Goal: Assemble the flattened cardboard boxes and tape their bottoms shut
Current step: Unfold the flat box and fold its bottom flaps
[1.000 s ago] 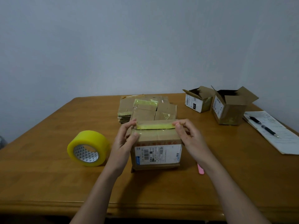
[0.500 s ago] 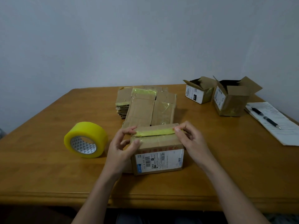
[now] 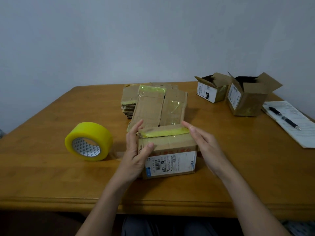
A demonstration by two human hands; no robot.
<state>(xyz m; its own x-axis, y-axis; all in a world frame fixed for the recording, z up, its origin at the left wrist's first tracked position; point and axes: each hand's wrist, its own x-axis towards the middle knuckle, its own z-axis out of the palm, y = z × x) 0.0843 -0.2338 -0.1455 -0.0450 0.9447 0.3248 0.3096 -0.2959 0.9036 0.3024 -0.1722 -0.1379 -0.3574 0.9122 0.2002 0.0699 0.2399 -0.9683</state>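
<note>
**Item: box on worktop, bottom flaps being closed**

Box (image 3: 167, 150) stands just right of tape roll (image 3: 88, 141). Left hand (image 3: 136, 150), grip relaxed, braces its left side; right hand (image 3: 203, 145), fingers straight, steadies the taped flap (image 3: 164, 132). Best practice: press flaps flush before taping.

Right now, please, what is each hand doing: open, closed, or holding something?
Left hand: open, fingers straight, thumb pressing the taped box at its left end.
Right hand: open, fingers straight, against the box's right end.
</note>
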